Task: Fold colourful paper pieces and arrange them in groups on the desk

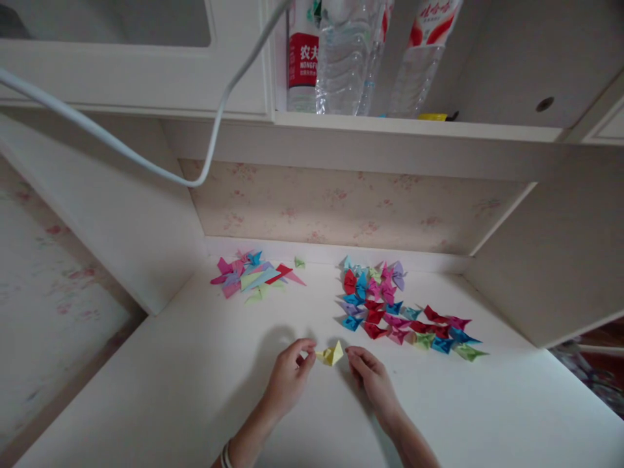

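A small yellow folded paper piece lies on the white desk between my hands. My left hand pinches its left tip with thumb and forefinger. My right hand rests just right of the piece, fingers curled, fingertips close to its right edge; whether they touch it is unclear. Behind my right hand, a spread of several folded paper pieces in red, blue, pink and green covers the desk. A smaller heap of coloured paper pieces lies at the back left.
A shelf above holds clear water bottles with red labels. A white cable hangs across the upper left. White side panels wall the desk on both sides, with floral wallpaper behind.
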`<action>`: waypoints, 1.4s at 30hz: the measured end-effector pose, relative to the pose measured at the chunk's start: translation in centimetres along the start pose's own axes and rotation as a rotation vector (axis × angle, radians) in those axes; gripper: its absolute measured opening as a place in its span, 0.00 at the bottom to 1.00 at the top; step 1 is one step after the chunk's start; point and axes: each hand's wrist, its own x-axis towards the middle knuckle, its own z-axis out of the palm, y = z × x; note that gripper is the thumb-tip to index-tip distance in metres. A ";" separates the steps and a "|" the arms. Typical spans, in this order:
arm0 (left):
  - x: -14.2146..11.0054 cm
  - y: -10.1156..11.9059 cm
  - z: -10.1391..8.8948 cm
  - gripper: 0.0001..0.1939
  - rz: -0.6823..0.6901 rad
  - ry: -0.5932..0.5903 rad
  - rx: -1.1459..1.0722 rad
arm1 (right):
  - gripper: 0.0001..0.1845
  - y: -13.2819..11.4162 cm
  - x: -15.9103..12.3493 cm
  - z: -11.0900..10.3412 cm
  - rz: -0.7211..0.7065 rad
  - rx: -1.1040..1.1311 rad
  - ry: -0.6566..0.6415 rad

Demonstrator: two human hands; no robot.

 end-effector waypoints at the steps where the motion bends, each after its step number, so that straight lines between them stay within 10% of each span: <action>1: -0.1 0.0 0.1 0.16 -0.017 0.004 -0.017 | 0.23 0.2 -0.3 0.4 -0.013 -0.045 0.004; 13: 0.7 1.3 1.5 0.16 -0.043 -0.125 0.024 | 0.26 1.2 -3.9 -1.3 -0.134 -0.271 0.075; 29: 1.1 2.2 5.4 0.12 -0.008 -0.324 0.082 | 0.31 4.9 -8.8 -22.4 0.188 -0.822 0.557; 42: 1.5 4.1 9.7 0.18 0.155 -0.509 0.073 | 0.27 4.3 -8.0 -21.7 0.254 -1.069 0.487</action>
